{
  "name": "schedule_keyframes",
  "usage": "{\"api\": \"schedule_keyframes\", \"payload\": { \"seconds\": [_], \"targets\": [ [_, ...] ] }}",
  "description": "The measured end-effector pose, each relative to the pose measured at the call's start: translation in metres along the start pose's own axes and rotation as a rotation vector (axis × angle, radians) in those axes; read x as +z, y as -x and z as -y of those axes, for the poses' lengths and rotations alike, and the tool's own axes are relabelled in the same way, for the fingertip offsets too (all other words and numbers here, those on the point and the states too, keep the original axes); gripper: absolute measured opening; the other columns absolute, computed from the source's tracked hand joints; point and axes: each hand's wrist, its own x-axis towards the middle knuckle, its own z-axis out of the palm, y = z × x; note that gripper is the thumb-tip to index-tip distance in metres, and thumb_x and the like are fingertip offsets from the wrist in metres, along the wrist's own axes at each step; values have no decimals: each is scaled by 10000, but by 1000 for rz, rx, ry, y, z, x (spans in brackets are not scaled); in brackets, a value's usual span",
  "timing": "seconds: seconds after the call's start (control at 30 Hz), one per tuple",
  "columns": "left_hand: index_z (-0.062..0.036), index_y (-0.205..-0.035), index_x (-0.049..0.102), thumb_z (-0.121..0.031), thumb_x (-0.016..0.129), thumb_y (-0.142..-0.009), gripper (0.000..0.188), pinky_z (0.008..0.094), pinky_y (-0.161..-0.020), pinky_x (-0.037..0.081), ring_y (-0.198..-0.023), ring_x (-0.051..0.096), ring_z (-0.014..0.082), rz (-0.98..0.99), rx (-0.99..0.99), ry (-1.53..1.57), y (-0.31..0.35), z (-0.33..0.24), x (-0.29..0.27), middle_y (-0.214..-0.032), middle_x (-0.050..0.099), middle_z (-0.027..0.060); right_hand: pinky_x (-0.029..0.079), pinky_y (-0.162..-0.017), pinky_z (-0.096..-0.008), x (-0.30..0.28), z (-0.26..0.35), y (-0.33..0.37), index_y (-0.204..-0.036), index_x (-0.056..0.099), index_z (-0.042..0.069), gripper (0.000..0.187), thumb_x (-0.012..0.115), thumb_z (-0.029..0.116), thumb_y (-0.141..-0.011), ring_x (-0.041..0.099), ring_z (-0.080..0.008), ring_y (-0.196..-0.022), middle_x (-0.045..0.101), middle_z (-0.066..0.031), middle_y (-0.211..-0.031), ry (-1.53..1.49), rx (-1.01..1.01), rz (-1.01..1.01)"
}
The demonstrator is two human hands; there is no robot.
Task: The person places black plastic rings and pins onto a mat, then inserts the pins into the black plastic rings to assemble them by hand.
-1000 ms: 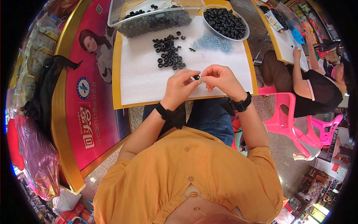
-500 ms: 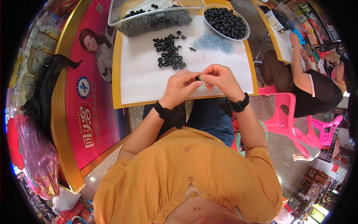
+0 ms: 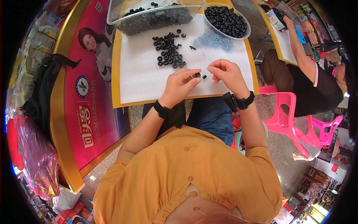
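Observation:
My left hand (image 3: 179, 85) pinches a small black ring-shaped plastic part (image 3: 197, 75) between thumb and fingertips, above the white-topped table near its front edge. To the right of that part is a tiny black piece (image 3: 204, 77), apart from both hands; whether it lies on the surface or is in the air is unclear. My right hand (image 3: 228, 76) is just beyond it, fingers loosely curled and apart, with nothing visible in them. Farther off, a loose group of black ring parts (image 3: 170, 58) lies on the white sheet (image 3: 140, 82).
At the back left stands a clear plastic bin (image 3: 151, 18) of black parts, at the back right a round bowl (image 3: 244, 36) full of them. Blue-clear granules (image 3: 214, 42) are spread before the bowl. A co-worker (image 3: 313, 82) sits at another table, right, near pink chairs (image 3: 281, 112).
My right hand has parted from the left and moved a little to the right. The tiny black piece now shows between them. The co-worker's arm has reached farther forward.

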Motion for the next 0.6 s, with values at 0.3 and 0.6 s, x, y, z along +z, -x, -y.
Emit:
{"api": "schedule_keyframes", "payload": {
  "seconds": [0.3,0.6],
  "targets": [
    [-27,-1155,717,-90,736,-893,271,231,-608,506,-698,611,79,-151,-206,366,-1,4,2,-919,639,36,517,-610,-248,6,-7,2,-955,715,4,155,698,155,-924,625,-92,-722,685,-34,-876,791,-561,-28],
    [-24,-1163,712,-128,727,-901,283,237,-614,504,-689,618,93,-145,-107,188,0,2,4,-881,636,39,484,-535,-223,33,12,0,-942,696,27,243,736,264,-910,585,-54,-647,644,1,-768,124,-57,49]
  ]
}}
